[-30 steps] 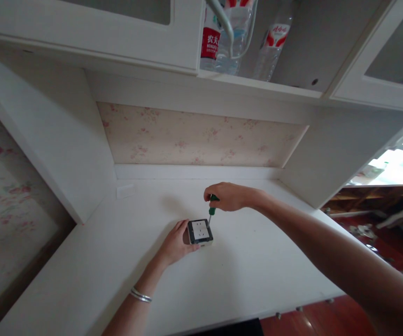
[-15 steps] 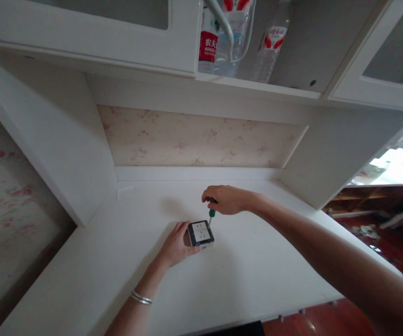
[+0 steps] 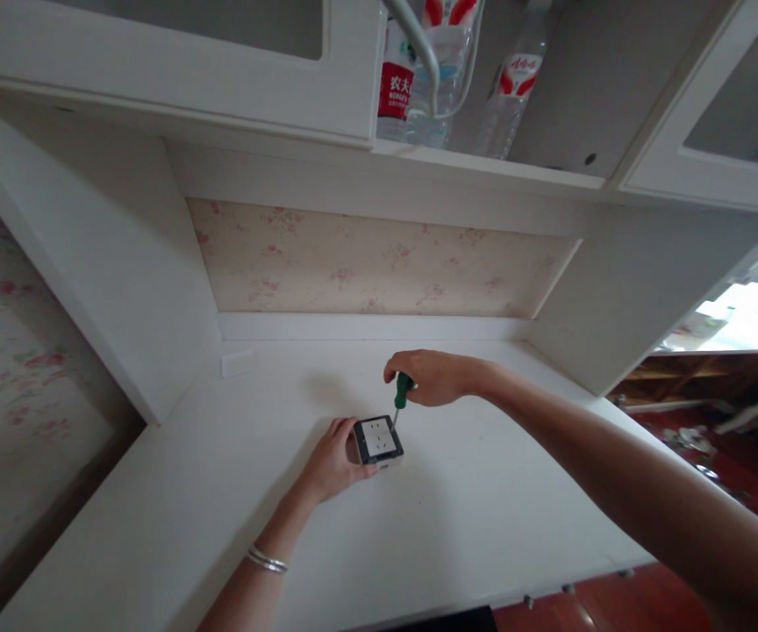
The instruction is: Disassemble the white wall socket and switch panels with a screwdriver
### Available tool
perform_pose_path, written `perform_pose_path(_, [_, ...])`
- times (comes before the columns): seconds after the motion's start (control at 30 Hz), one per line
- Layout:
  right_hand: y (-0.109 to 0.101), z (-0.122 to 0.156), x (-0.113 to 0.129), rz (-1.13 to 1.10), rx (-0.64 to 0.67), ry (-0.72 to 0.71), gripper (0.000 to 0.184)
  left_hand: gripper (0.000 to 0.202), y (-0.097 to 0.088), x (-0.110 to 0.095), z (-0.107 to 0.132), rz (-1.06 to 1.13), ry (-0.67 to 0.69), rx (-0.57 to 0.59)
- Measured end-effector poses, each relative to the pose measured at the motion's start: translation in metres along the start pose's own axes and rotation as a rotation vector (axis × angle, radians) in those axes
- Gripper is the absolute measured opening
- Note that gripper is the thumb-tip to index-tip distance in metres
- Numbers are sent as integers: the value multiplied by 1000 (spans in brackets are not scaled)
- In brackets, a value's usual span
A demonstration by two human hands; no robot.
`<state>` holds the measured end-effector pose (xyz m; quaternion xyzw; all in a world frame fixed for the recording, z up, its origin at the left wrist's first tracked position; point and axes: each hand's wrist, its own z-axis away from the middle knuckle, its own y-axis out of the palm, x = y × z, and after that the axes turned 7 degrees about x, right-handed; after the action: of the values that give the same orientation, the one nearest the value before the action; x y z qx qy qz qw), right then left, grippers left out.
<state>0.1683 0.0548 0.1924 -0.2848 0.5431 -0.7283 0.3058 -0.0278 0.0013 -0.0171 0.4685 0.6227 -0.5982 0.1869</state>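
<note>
A power socket [image 3: 378, 439] with a white face and a dark frame sits on a pale box on the white desktop. My left hand [image 3: 334, 458] grips it from the left, fingers along the far side and thumb along the near side. In my right hand [image 3: 426, 377] is a screwdriver [image 3: 401, 391] with a green handle, held from above. Its shaft slants down to the right part of the socket, where the tip meets the frame beside the white face. Whether a screw lies under the tip is too small to see.
White desktop [image 3: 511, 491] stretches around the hands. Above hangs a cabinet [image 3: 175, 79] whose open section holds plastic bottles [image 3: 514, 83] and a curved grey handle [image 3: 418, 39]. Side panels [image 3: 655, 281] stand left and right. A small white plate [image 3: 238, 363] lies at the back left.
My right-hand fingers have shifted slightly around the screwdriver's handle, and more of the green shows. The left hand and the socket have stayed in place.
</note>
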Motion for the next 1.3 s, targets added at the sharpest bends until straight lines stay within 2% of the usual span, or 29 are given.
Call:
perform_pose_path(0.17, [2,0,3,84,-50,149,33,72,0,0,0,-5,3,-14])
perform_pose_path(0.27, [1,1,2,70,-40,67,24,73,0,1,0,-6,1,1])
perform_pose_path(0.37, [1,3,2,13,-4,5,32,73,1,2,-1,-19,3,8])
perform_pose_path(0.57, [3,0,7,122,-50,223,35,72,3,3,-2,-28,20,-17])
perform_pose_path(0.67, [2,0,6,98,-18,115,23,74,3,4,-1,-35,20,3])
perform_pose_path(0.77, [2,1,4,51,-3,88,34,79,3,6,-1,-53,0,19])
perform_pose_path(0.87, [2,1,3,64,-37,132,27,81,4,7,-2,-55,-10,25])
perform_pose_path(0.93, [2,1,3,59,-32,73,23,80,4,7,-2,-47,-2,22])
perform_pose_path(1.0, [0,1,4,39,-2,7,29,77,3,6,-2,-42,4,19])
perform_pose_path(1.07, [-1,1,5,43,18,37,32,76,3,5,-2,-36,6,12])
perform_pose_path(1.17, [-1,-1,6,84,-11,162,31,74,2,3,-2,-27,6,7])
perform_pose_path(1.23, [0,-2,5,92,-39,151,29,73,2,2,-1,-26,4,9])
perform_pose_path(1.3, [2,-3,3,71,-41,80,25,73,3,3,-1,-31,0,8])
